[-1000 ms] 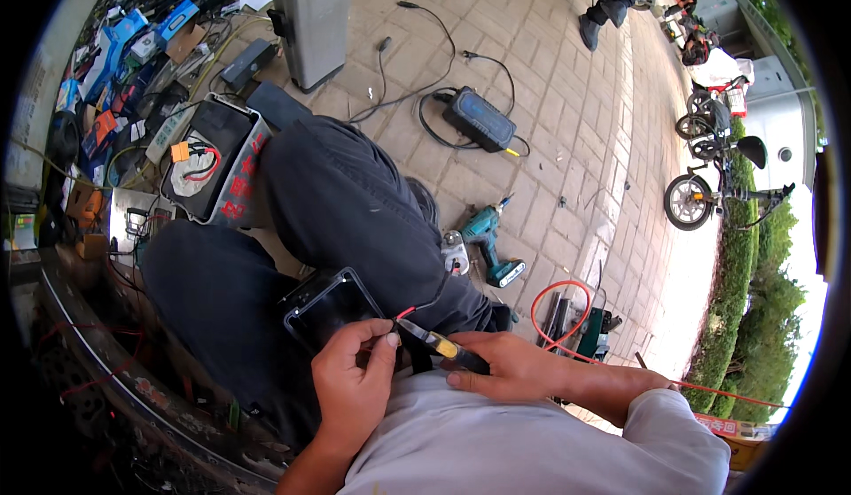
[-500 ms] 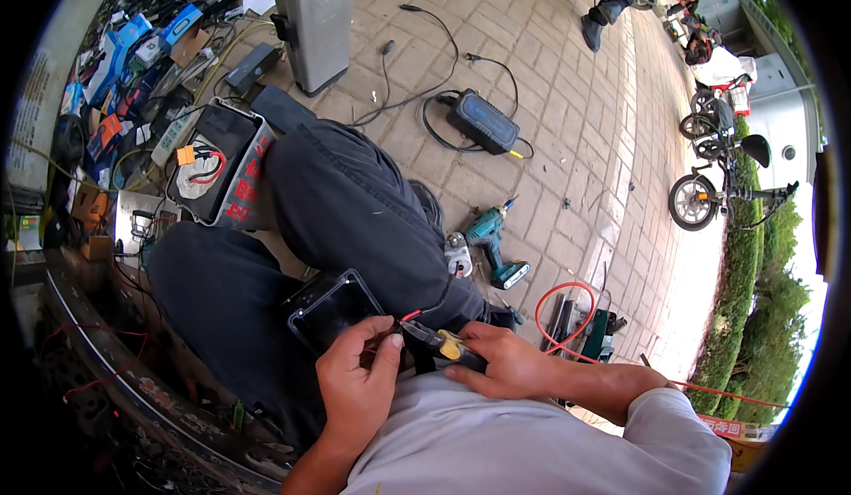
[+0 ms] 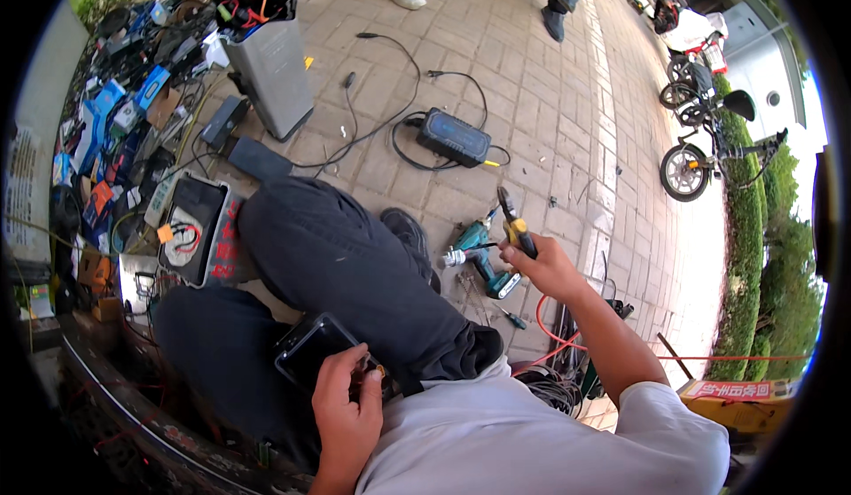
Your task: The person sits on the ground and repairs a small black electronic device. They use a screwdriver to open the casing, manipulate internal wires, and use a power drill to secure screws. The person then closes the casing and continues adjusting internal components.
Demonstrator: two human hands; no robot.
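While your right hand (image 3: 544, 265) holds pliers (image 3: 517, 224): well apart from black case (image 3: 310, 344).
Left hand (image 3: 348, 399): grip contents unclear.
Case: open, not yet covered.

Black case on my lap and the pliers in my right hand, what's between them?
The head view shows your dark trouser leg, then a silver part and the teal drill, between the black case and the pliers.

Yellow-handled pliers (image 3: 516, 224) in right hand (image 3: 544, 266)
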